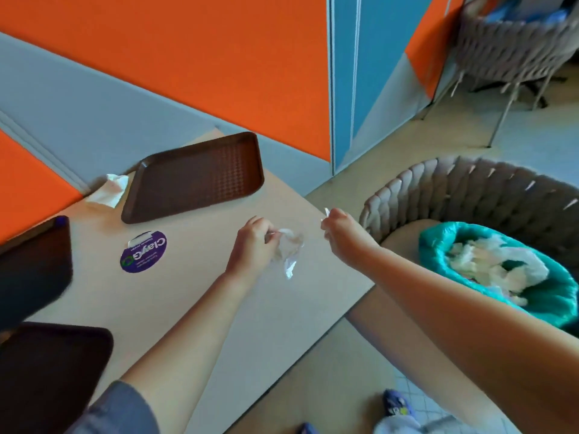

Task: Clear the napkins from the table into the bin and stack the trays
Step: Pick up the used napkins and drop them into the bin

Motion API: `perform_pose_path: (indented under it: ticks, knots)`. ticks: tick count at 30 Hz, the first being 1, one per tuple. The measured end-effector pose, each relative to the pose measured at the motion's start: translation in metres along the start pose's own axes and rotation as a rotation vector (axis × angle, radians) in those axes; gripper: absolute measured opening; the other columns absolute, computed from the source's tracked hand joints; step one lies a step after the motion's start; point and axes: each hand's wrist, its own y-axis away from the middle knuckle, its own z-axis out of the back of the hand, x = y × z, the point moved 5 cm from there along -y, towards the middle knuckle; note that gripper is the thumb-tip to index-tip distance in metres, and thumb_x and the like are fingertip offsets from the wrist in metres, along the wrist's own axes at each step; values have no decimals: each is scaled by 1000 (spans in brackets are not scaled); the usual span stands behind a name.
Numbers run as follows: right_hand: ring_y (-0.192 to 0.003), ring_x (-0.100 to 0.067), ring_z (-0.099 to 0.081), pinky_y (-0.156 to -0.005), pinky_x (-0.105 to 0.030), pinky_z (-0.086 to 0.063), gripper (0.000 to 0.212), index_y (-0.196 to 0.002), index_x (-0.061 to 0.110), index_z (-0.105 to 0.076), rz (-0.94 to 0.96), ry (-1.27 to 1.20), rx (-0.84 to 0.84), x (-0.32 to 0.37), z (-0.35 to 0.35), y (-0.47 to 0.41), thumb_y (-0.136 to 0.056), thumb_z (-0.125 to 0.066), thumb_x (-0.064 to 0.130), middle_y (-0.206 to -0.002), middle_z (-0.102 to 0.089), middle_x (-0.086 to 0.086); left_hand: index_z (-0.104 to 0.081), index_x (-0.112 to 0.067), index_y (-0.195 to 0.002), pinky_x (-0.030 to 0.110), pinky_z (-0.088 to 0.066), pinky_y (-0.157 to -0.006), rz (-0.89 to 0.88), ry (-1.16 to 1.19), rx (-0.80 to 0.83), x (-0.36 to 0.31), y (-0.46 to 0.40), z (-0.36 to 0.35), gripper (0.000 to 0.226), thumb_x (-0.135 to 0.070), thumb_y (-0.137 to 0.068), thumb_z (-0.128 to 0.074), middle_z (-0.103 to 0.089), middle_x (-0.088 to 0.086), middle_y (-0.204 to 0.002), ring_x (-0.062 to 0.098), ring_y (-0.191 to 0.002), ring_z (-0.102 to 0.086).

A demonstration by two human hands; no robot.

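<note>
My left hand (pixel 254 242) pinches a crumpled, see-through white napkin (pixel 289 250) just above the beige table (pixel 194 302) near its right edge. My right hand (pixel 340 228) is curled past the table's edge, with a small white scrap (pixel 326 212) sticking out above the fingers. A bin with a teal liner (pixel 551 296) stands on the floor at the right and holds several white napkins (pixel 488 267). One brown tray (pixel 194 177) lies at the table's far side, with a crumpled white napkin (pixel 109 191) to its left. Two more dark trays (pixel 34 267) (pixel 50 377) lie at the left edge.
A round purple sticker (pixel 143 252) is on the table between the trays. A woven grey chair (pixel 463 189) stands right behind the bin, and another (pixel 513 42) at the far right. Orange and grey wall panels back the table. My shoes (pixel 398 405) show on the floor.
</note>
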Motion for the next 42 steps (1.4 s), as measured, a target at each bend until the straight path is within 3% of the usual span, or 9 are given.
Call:
perform_pose_path:
  ticks: [5, 9, 14, 18, 25, 28, 33, 37, 42]
  knots:
    - [-107, -38, -48, -88, -40, -45, 24, -110, -4, -53, -91, -16, -25, -87, 44, 19, -88, -45, 1, -99, -48, -8, -55, -8, -73, 10, -33, -62, -81, 34, 130, -80, -32, -79, 12, -5, -83, -61, -54, 2, -82, 15, -76, -50]
    - [-110, -32, -43, -89, -35, -42, 24, -101, -4, -55, -176, 0, -53, -154, 77, 43, -80, -45, -11, -117, -42, -19, -60, -6, -94, 13, -30, -65, -146, 62, 203, -141, -48, -142, 9, -7, -86, -58, -54, 2, -92, 14, -81, -47]
    - [-101, -29, -47, -88, -39, -49, 29, -107, -1, -54, -313, 18, -98, -252, 90, 74, -80, -51, -11, -117, -43, -15, -63, -8, -90, 13, -33, -67, -187, 105, 279, -210, -59, -224, 5, -11, -87, -60, -54, 6, -95, 17, -82, -51]
    - [-112, -35, -48, -95, -39, -37, 29, -116, 1, -51, -456, -5, 16, -329, 79, 108, -88, -47, -2, -123, -48, -19, -67, -5, -91, 7, -30, -72, -218, 151, 362, -254, -59, -292, 11, -14, -87, -62, -53, 7, -95, 11, -81, -47]
    - [-107, -35, -54, -88, -46, -49, 32, -121, 4, -47, -636, -153, -4, -406, 34, 150, -89, -50, 2, -120, -55, -19, -65, 6, -104, 9, -28, -89, -334, 121, 577, -266, -36, -400, 21, 0, -88, -54, -50, 17, -99, 18, -90, -48]
    - [-92, -28, -53, -79, -39, -46, 31, -113, 22, -49, -708, -230, -24, -430, 11, 153, -83, -44, 15, -100, -53, -5, -66, 0, -98, 20, -38, -91, -327, 26, 782, -243, -26, -448, 17, -6, -89, -53, -44, 7, -93, 17, -85, -48]
    - [-114, -37, -51, -95, -37, -41, 31, -120, -4, -55, -752, -229, 390, -438, -25, 153, -92, -45, 6, -126, -52, -24, -65, -1, -107, 34, -39, -99, -332, -340, 1222, -221, -3, -484, 30, -9, -93, -41, -58, 17, -119, 32, -112, -51]
    - [-112, -33, -55, -94, -36, -45, 32, -120, 4, -58, -740, -69, 664, -434, -28, 151, -92, -48, 15, -122, -58, -14, -58, -10, -123, 33, -39, -98, -256, -383, 1339, -231, -2, -479, 39, -7, -92, -34, -53, 13, -133, 30, -118, -48]
    - [-112, -32, -51, -82, -37, -45, 32, -115, 9, -59, -672, 123, 230, -421, 19, 127, -84, -51, 16, -119, -57, -11, -62, -20, -118, 31, -37, -104, -165, -144, 1127, -238, -25, -440, 43, -5, -85, -39, -56, 0, -130, 20, -121, -48]
